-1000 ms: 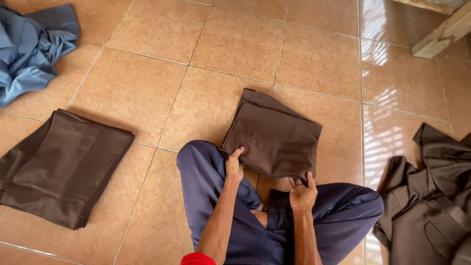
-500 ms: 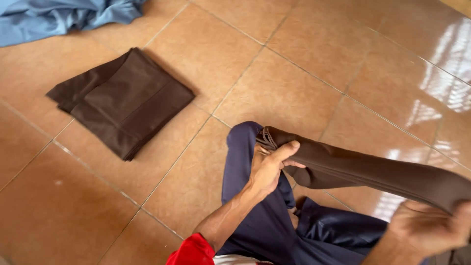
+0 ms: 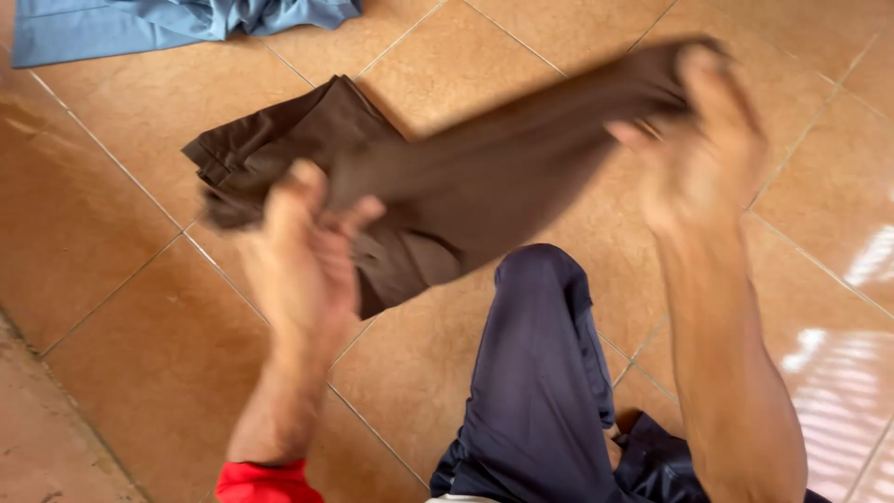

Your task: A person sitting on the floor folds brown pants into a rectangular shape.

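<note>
Folded brown garment [image 3: 521, 158] held above the brown pile [image 3: 270, 149].
Left hand [image 3: 303, 251] and right hand [image 3: 703, 140] each pinch one end; it is not yet laid down.

Bare forearms, both blurred; left hand [image 3: 303, 256] left of centre, right hand [image 3: 712, 140] upper right. Red sleeve cuff [image 3: 265, 482] at bottom edge. Dark navy trousers [image 3: 540, 391], slightly shiny, lower centre.

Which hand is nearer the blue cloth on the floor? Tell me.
Left. The left hand is below the blue cloth, gripping the brown garment; the right hand is farther away, across the frame.
</note>
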